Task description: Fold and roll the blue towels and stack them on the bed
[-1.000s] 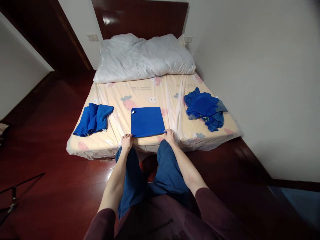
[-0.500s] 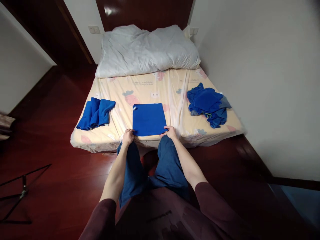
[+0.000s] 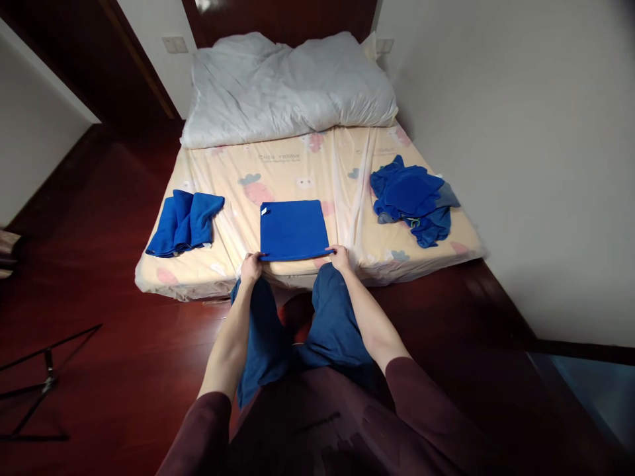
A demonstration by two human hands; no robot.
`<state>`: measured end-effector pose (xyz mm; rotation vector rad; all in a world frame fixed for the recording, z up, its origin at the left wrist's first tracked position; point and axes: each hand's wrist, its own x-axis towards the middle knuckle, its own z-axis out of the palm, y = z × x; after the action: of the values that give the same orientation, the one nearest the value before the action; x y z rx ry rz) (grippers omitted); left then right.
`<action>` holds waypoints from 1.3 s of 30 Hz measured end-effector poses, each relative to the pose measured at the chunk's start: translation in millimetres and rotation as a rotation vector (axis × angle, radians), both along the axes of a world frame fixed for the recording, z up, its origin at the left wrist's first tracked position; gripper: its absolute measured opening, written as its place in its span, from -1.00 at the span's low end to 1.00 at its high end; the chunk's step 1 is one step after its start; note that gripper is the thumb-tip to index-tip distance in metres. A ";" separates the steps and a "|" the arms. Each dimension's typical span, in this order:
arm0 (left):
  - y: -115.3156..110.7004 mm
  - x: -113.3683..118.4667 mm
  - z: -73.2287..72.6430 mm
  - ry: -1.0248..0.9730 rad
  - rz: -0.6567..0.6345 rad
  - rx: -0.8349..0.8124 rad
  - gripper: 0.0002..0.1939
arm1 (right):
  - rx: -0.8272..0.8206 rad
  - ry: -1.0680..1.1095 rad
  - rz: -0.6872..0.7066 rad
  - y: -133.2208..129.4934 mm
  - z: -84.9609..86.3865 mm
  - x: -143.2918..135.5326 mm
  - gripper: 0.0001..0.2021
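Observation:
A blue cloth (image 3: 294, 230) lies flat as a near-square on the bed, with a small white label at its far left corner. My left hand (image 3: 251, 267) pinches its near left corner. At the near right corner, my right hand (image 3: 339, 258) grips the same edge between thumb and fingers. The edge between both hands is pulled straight and slightly raised. Left of it on the bed sit folded blue cloths (image 3: 186, 223), lying partly over one another. To the right is a crumpled heap of blue cloths (image 3: 411, 198).
The bed (image 3: 233, 178) has a cream, carrot-patterned cover under a thin clear sheet. A white quilt (image 3: 292, 89) is bunched at the headboard. A black tripod leg (image 3: 48, 383) stands on the dark red floor at the left. A wall rises on the right.
Both hands have lifted the cloth's near edge a little, and it is now tauter. The camera view has shifted slightly; the side piles look unchanged.

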<state>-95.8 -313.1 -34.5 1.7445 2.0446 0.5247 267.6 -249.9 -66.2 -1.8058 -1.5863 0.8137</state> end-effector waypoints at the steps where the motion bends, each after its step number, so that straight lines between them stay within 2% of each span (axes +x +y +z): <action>1: -0.7 0.2 1.0 0.003 0.020 -0.005 -0.51 | 0.002 -0.002 -0.003 -0.9 -0.3 0.5 -0.61; 7: -1.3 1.4 1.9 0.005 0.045 0.020 -0.62 | 0.015 -0.029 -0.021 -3.0 -0.6 0.7 -0.77; 12: -0.2 0.6 -3.0 0.001 0.085 0.024 -0.61 | 0.034 -0.061 -0.009 -2.0 0.8 0.9 -0.77; 19: 2.8 -3.2 -9.6 -0.048 0.061 0.094 -0.69 | 0.014 -0.103 -0.026 2.8 -1.2 0.1 -0.80; 25: 5.7 -2.7 -10.3 -0.038 0.096 0.058 -0.66 | -0.007 -0.197 -0.043 4.7 0.8 -3.0 -0.76; 29: 6.1 -2.7 -9.9 -0.015 0.117 0.045 -0.67 | -0.023 -0.264 -0.057 3.1 7.9 -5.4 -0.70; 39: 4.3 -0.1 -6.2 -0.003 0.151 -0.024 -0.67 | -0.093 -0.365 -0.052 -6.5 36.7 -14.8 -0.72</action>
<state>-95.9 -308.7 -40.7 1.5828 2.1834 0.5458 252.8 -256.4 -29.5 -2.1472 -1.7382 0.5633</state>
